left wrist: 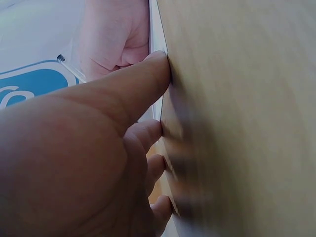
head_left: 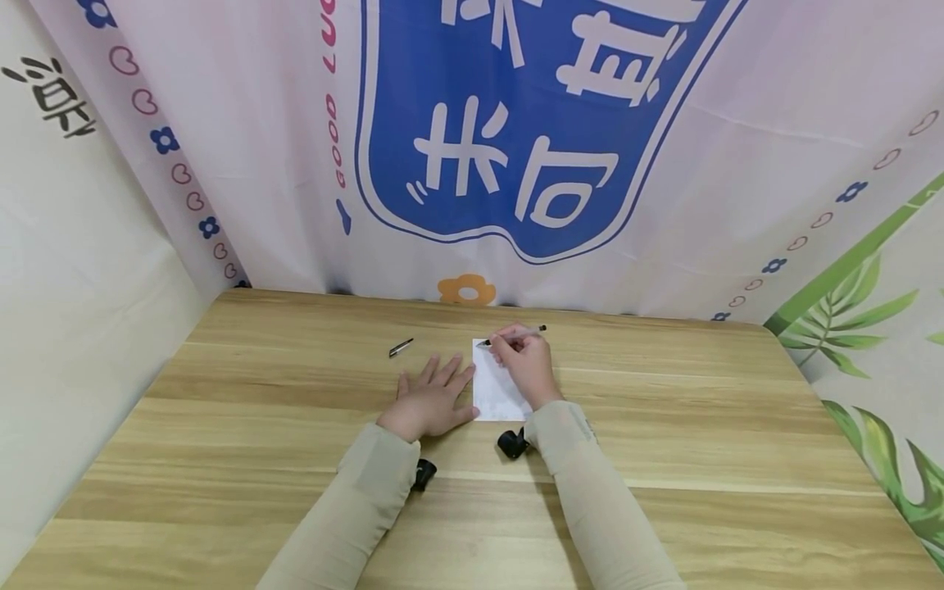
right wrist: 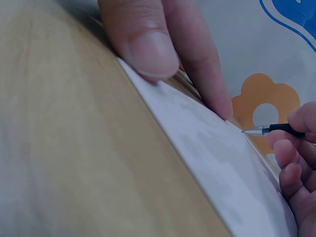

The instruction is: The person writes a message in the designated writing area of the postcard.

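Observation:
A small white sheet of paper (head_left: 496,392) lies on the wooden table. My right hand (head_left: 528,362) pinches a pen (head_left: 525,333) between thumb and fingers, its tip at the sheet's upper left part. In the right wrist view the silver point and dark grip of the pen (right wrist: 269,130) show close at the paper (right wrist: 197,143). My left hand (head_left: 433,400) rests with fingers spread, thumb and index fingertip on the paper's left edge. The left wrist view shows that hand's thumb (left wrist: 133,86) pressing at the edge.
A black pen cap (head_left: 401,347) lies on the table (head_left: 295,459), beyond the left hand. Black wrist cameras (head_left: 512,444) sit under both cuffs. Behind the table hangs a printed curtain (head_left: 280,164) with a blue sign and an orange flower.

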`<act>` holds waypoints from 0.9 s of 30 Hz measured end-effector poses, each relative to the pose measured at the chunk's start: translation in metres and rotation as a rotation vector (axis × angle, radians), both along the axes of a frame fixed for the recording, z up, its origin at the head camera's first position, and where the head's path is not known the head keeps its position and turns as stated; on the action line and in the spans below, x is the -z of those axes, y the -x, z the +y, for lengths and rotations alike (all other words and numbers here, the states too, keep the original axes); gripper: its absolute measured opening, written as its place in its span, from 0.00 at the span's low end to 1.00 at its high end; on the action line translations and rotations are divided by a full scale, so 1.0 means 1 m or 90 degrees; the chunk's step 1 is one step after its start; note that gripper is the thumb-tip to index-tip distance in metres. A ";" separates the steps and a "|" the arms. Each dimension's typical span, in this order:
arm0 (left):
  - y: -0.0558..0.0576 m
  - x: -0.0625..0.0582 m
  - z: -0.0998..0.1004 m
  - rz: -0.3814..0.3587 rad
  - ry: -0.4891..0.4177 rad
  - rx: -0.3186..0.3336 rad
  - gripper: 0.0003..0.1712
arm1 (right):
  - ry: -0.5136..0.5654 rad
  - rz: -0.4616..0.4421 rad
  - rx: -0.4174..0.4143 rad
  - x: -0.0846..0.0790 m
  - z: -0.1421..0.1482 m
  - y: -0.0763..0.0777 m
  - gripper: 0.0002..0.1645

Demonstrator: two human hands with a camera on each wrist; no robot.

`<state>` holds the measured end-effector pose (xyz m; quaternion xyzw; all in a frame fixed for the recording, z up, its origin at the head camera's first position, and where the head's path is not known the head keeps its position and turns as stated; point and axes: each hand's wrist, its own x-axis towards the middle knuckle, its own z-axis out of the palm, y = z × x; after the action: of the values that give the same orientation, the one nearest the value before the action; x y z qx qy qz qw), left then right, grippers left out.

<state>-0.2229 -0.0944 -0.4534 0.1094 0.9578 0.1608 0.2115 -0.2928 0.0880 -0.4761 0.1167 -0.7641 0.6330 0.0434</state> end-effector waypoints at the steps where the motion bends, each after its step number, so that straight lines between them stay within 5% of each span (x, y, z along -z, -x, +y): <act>1: 0.000 0.000 0.000 -0.001 0.001 0.000 0.44 | -0.001 0.001 0.001 0.000 0.000 0.000 0.08; 27: 0.000 0.000 0.000 0.001 0.000 -0.002 0.45 | -0.004 -0.004 0.016 0.000 0.000 0.000 0.08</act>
<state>-0.2226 -0.0940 -0.4530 0.1075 0.9582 0.1608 0.2108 -0.2927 0.0882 -0.4762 0.1053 -0.7677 0.6303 0.0481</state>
